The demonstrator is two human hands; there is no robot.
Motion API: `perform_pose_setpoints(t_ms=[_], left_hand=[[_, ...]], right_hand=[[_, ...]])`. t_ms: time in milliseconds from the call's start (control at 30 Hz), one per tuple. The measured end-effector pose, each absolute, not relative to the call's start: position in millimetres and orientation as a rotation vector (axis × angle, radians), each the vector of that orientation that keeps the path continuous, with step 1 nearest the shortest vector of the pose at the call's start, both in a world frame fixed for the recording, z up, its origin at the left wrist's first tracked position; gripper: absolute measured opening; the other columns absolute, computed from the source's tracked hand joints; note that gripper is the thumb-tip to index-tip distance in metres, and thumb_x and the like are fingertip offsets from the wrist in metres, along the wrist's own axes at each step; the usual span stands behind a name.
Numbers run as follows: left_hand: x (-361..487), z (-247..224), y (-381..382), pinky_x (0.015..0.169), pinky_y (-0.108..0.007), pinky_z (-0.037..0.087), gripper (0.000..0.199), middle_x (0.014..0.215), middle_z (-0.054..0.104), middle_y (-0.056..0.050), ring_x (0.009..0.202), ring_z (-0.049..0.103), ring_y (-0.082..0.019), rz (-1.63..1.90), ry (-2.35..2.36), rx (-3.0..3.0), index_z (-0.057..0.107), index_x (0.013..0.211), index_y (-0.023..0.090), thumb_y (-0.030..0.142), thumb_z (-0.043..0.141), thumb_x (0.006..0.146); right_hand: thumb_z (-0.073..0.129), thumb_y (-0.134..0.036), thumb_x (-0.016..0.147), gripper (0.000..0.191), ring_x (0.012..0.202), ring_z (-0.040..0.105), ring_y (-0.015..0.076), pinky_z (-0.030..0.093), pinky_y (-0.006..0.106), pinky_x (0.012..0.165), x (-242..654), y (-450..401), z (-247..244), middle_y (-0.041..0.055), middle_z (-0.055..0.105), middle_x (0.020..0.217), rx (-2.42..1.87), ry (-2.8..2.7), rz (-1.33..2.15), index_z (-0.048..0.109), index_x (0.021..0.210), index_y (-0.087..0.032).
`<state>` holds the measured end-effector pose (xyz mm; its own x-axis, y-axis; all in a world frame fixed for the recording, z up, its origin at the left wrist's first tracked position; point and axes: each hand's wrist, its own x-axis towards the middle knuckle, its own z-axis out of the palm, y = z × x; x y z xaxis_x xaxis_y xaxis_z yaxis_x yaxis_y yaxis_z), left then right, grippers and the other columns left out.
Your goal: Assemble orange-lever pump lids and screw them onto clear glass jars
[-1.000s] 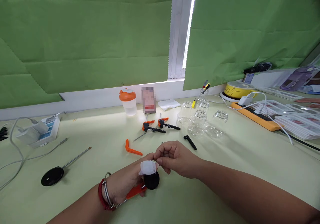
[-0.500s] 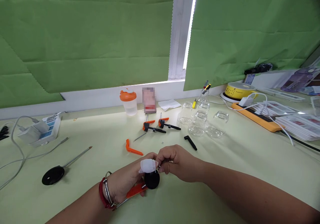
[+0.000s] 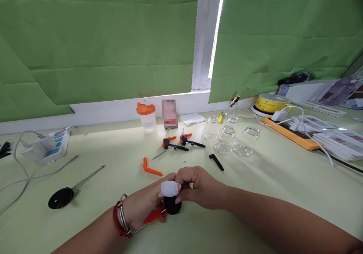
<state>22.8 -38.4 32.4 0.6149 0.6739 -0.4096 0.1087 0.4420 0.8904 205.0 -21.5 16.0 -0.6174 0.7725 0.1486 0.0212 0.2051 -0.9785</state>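
Note:
My left hand (image 3: 146, 204) is closed around an assembly with a black round head (image 3: 172, 205), an orange lever (image 3: 154, 215) and a thin metal rod (image 3: 138, 230). A white wrap covers its thumb. My right hand (image 3: 198, 187) is closed in a pinch at the top of the black head, its thumb touching the edge; whatever lies between its fingertips is hidden. Just beyond the hands lie a loose orange lever (image 3: 151, 169), a black lever (image 3: 216, 162) and a tiny nut (image 3: 184, 162). Two orange-and-black assemblies (image 3: 175, 145) (image 3: 193, 142) rest further back.
Several clear glass jars (image 3: 224, 140) stand right of centre, one holding screwdrivers (image 3: 234, 100). An orange-lidded cup (image 3: 148, 119) is by the wall. At left lie a black disc with a rod (image 3: 61, 198) and a white power strip (image 3: 59, 146); an orange power strip (image 3: 292, 133) is at right.
My right hand has shifted slightly left and down, its thumb now against the black head's edge. My left hand keeps its hold with barely any movement.

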Motion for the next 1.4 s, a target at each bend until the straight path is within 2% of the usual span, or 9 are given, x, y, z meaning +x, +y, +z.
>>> perform_pose_setpoints(t_ms=[567,767,1400], left_hand=[[22.8,32.8,-37.7,0.051,-0.022,0.038,0.029,0.075,0.045,0.002,0.069,0.048,-0.014,0.403,0.863,1.080,0.045,0.083,0.022,0.046,0.056,0.072],[21.9,32.6,-37.9,0.052,-0.022,0.038,0.025,0.076,0.047,0.001,0.070,0.049,-0.014,0.396,0.875,1.070,0.046,0.084,0.022,0.042,0.055,0.073],[20.4,32.7,-37.3,0.052,-0.022,0.038,0.022,0.076,0.048,0.001,0.072,0.050,-0.015,0.382,0.859,1.087,0.047,0.086,0.022,0.041,0.053,0.076]], right_hand=[[0.078,-0.016,0.062,0.019,0.062,0.051,0.0089,0.044,0.023,0.059,203.7,-23.4,14.2,-0.0032,0.058,0.072,-0.775,-1.795,1.496,0.059,0.066,-0.017],[0.080,-0.024,0.062,0.023,0.060,0.049,0.0089,0.044,0.022,0.058,201.9,-23.6,13.7,-0.0027,0.058,0.071,-0.740,-1.788,1.490,0.058,0.065,-0.017],[0.082,-0.032,0.058,0.027,0.059,0.050,0.0099,0.044,0.024,0.057,200.5,-24.5,11.6,-0.0018,0.059,0.069,-0.752,-1.802,1.437,0.060,0.063,-0.017]])
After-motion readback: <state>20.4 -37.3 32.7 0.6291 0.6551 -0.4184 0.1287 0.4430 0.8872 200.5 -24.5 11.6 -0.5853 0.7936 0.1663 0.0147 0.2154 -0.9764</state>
